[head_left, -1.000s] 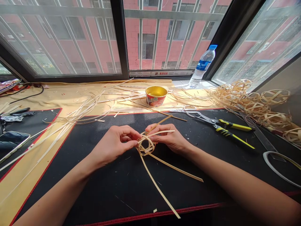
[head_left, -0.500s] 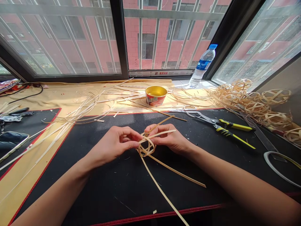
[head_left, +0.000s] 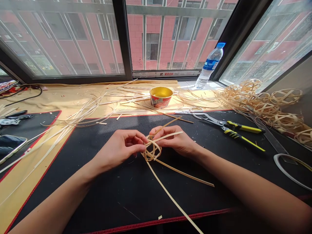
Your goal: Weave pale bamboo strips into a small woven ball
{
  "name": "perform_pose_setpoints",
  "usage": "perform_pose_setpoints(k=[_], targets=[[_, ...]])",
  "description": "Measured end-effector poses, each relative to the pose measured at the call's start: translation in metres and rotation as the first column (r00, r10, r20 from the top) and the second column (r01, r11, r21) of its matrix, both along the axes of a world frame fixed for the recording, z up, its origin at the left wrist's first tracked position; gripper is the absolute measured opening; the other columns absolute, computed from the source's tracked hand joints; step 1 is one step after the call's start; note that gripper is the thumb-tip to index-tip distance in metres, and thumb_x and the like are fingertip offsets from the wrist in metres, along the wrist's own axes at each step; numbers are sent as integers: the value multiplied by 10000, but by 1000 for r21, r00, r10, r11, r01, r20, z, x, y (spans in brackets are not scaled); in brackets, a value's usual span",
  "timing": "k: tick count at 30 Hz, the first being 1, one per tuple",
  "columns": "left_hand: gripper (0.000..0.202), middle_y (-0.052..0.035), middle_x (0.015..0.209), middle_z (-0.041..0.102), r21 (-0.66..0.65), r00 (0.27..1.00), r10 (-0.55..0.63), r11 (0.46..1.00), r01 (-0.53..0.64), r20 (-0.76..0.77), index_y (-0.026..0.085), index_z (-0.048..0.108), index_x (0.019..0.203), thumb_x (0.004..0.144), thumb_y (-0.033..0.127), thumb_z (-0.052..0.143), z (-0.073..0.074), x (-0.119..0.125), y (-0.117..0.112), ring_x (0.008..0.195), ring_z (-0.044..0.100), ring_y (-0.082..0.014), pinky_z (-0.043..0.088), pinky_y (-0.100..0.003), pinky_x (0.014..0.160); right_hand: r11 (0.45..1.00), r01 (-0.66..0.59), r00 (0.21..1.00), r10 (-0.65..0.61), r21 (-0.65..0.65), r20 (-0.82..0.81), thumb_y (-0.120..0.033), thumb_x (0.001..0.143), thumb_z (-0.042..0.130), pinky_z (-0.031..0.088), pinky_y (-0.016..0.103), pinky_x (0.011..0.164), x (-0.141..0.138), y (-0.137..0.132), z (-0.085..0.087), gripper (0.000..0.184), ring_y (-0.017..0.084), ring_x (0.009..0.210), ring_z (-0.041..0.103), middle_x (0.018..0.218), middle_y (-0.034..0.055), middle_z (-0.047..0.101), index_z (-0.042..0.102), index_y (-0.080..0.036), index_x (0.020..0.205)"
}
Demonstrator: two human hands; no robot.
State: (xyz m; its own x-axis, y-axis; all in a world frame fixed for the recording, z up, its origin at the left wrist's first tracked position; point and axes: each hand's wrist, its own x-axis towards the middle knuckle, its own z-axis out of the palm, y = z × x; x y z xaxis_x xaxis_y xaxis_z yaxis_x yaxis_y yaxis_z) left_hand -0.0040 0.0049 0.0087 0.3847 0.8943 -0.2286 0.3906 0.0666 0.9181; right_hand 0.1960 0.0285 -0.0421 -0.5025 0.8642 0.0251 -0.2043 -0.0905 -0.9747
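Note:
Both my hands hold a small open-weave ball of pale cane strips [head_left: 153, 151] above the black mat. My left hand [head_left: 122, 146] pinches its left side between thumb and fingertips. On the right side, my right hand [head_left: 173, 139] grips the weave and the strips crossing it. One long loose strip [head_left: 174, 198] runs down past the bottom of the picture, and another [head_left: 187, 174] trails to the lower right. Shorter strip ends [head_left: 168, 134] stick out over my right hand. My fingers hide part of the weave.
Pliers with yellow-black handles [head_left: 226, 128] lie on the black mat [head_left: 109, 201] to the right. Beyond are a gold-rimmed bowl [head_left: 161, 97] and loose strips [head_left: 85, 113] on yellow cloth. Several woven balls [head_left: 268, 105] are heaped at right, below a water bottle [head_left: 210, 65] on the sill.
The whole view has tilted slightly. The long lower strip now swings farther right and runs off the bottom edge. My hands stay on the ball, which has turned a little.

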Motion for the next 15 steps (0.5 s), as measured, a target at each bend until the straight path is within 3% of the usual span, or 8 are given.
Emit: perform_pose_setpoints(k=[15], targets=[[224,-37,781,701,57,1000,-3,998,4,-20,141,680,858,731,325,661,-1,0,-2,667,592,-133,467,-222,599,1000,-8,1000,8,-22,-11,-239,618,806,481,256,765,1,2,-4,128,134,850,594,952,50,637,725,-162,681]])
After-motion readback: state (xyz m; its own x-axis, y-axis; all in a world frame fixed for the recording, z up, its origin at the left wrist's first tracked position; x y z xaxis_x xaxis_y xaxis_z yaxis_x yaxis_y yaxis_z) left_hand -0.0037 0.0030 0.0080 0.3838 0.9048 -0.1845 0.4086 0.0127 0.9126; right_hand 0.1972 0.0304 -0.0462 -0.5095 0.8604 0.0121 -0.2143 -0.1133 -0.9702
